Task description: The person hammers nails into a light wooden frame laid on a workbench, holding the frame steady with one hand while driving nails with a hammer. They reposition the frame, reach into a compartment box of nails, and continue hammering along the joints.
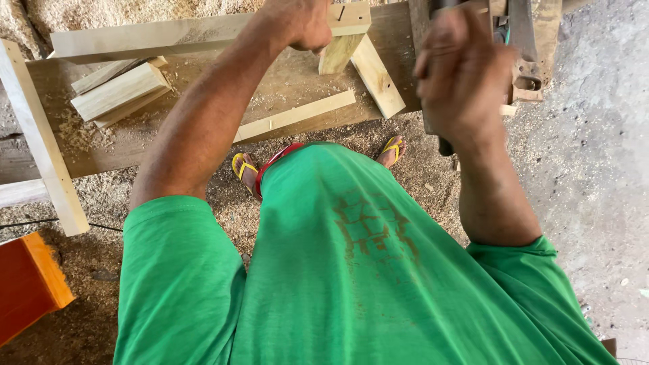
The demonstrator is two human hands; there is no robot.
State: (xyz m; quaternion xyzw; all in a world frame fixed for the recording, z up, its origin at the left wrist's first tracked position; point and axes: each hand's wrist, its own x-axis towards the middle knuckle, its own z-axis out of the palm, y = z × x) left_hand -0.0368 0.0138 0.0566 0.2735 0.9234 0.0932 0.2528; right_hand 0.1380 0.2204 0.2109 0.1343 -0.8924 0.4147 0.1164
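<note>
On the low workbench (203,128) I keep my left hand (297,23) closed around the pale wood frame (348,27), at its corner joint. My right hand (463,74) grips a dark tool handle (445,145); I think the blows should be short and the frame pressed firmly.

Green shirt (351,270), yellow sandals (241,166), pale wooden frame (203,30), orange block (30,280)

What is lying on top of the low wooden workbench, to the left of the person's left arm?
On the workbench, short pale wood blocks lie stacked amid sawdust. The left arm covers the bench surface beside them, so more pieces there cannot be ruled out.
</note>
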